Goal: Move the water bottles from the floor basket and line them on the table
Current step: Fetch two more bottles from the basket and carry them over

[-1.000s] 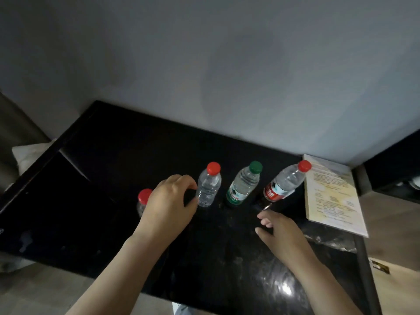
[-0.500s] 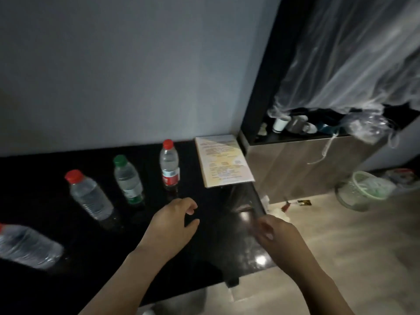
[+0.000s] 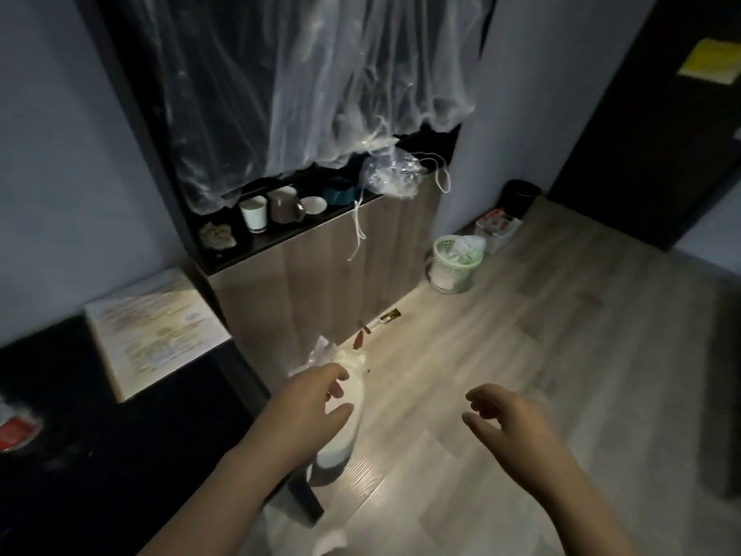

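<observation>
A pale green floor basket (image 3: 455,260) stands by the wall at the far end of the wooden cabinet, with clear plastic showing inside it. The black table (image 3: 100,455) fills the lower left; only the blurred red label of one water bottle (image 3: 14,431) shows at its left edge. My left hand (image 3: 310,407) hovers empty past the table's right corner, fingers apart. My right hand (image 3: 509,415) is out over the wooden floor, also empty with fingers spread. Both hands are far from the basket.
A printed booklet (image 3: 154,329) lies on the table's right end. The low wooden cabinet (image 3: 320,270) carries cups and a plastic bag under a hanging sheer cover. A white bag (image 3: 345,411) sits on the floor by the table leg. A black bin (image 3: 519,196) and dark door stand beyond.
The view has swung right from the bottles lined on the table to the floor and basket. Both hands left the table and now hang empty over the floor.
</observation>
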Demonstrator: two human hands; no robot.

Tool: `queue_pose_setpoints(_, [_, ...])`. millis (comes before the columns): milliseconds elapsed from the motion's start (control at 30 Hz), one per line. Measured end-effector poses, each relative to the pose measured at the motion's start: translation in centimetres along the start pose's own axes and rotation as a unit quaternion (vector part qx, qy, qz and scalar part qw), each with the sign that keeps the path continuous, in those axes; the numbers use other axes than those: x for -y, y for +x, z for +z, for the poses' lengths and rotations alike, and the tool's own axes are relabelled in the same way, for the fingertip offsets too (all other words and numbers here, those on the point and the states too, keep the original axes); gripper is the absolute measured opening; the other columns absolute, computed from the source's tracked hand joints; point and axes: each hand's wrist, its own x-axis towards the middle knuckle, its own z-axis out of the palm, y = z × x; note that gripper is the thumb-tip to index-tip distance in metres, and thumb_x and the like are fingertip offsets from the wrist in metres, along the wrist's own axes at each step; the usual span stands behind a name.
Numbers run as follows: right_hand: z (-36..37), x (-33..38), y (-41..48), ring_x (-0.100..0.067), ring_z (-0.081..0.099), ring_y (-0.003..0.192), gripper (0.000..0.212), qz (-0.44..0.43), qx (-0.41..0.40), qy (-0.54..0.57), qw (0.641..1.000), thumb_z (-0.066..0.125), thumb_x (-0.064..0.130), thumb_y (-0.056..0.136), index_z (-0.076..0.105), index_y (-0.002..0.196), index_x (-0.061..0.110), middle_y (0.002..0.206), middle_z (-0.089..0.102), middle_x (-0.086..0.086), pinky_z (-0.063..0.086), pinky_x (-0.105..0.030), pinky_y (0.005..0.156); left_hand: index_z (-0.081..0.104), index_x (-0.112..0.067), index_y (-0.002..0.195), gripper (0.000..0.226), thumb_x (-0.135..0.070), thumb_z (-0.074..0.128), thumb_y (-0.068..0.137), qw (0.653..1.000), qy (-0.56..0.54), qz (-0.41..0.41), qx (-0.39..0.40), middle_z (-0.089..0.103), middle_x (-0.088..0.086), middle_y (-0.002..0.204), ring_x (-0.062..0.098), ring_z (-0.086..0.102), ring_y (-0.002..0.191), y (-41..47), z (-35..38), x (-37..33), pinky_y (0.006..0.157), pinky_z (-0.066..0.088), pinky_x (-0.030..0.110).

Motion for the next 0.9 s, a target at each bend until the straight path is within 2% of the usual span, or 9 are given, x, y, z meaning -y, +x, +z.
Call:
queue_pose_setpoints(133, [-3.0,-5.0,3.0,0.0,0.061,0.091,0.024,0.051,-0.028,-0.002,0.998,0.063,0.033,0.086,0.063,0.109,0.028,0.098,0.065,0.016,0.052,-0.025,0.083,0.052,-0.033,0.12,0.036,-0.036,0.062,0.085,0.997,0.017,0.052,0.046,0.062,-0.015,0.106,0.002,0.058,0.095,6.7,3.1,-4.2,0.082,0.047,0.017])
queue_pose_setpoints(400, [-9.6,-12.4,14.4,0.002,0.06,0.091,0.024,0.123,-0.047,0.011,0.991,0.064,0.033,0.086,0.063,0.109,0.027,0.096,0.065,0.016,0.047,-0.018,0.08,0.055,-0.029,0.117,0.034,-0.033,0.06,0.084,0.989,0.026,0.103,0.107,0.06,-0.015,0.096,0.003,0.057,0.092,23.2,7.9,-12.0,0.084,0.047,0.022])
queue_pose_setpoints(567, [-14.5,-15.3,21.6,0.0,0.06,0.095,0.025,0.153,-0.057,0.019,0.986,0.061,0.032,0.088,0.062,0.112,0.027,0.102,0.065,0.013,0.046,-0.017,0.083,0.055,-0.029,0.117,0.034,-0.033,0.061,0.084,0.982,0.038,0.135,0.125,0.06,-0.015,0.099,0.001,0.057,0.093,33.3,8.7,-17.4,0.084,0.046,0.02])
queue_pose_setpoints(667, [-17.5,-17.8,25.2,0.0,0.06,0.096,0.025,0.17,-0.067,0.027,0.983,0.061,0.033,0.088,0.062,0.113,0.026,0.102,0.064,0.014,0.045,-0.016,0.079,0.056,-0.028,0.116,0.033,-0.033,0.061,0.084,0.979,0.049,0.149,0.131,0.059,-0.015,0.098,0.001,0.057,0.093,38.4,9.6,-20.6,0.082,0.044,0.018])
queue_pose_setpoints(800, [-20.9,-22.2,30.5,-0.001,0.06,0.097,0.024,0.187,-0.081,0.028,0.979,0.06,0.033,0.088,0.063,0.112,0.027,0.102,0.065,0.014,0.049,-0.021,0.082,0.056,-0.029,0.115,0.031,-0.035,0.061,0.085,0.974,0.067,0.159,0.145,0.06,-0.015,0.1,0.001,0.057,0.093,45.4,12.0,-24.7,0.081,0.044,0.018])
queue_pose_setpoints(900, [-23.7,-26.4,35.3,-0.002,0.062,0.097,0.026,0.192,-0.086,0.036,0.977,0.063,0.032,0.087,0.063,0.112,0.024,0.104,0.067,0.011,0.047,-0.019,0.083,0.056,-0.03,0.116,0.032,-0.036,0.06,0.085,0.973,0.076,0.166,0.14,0.061,-0.015,0.1,0.002,0.058,0.092,50.9,14.3,-28.2,0.081,0.046,0.02])
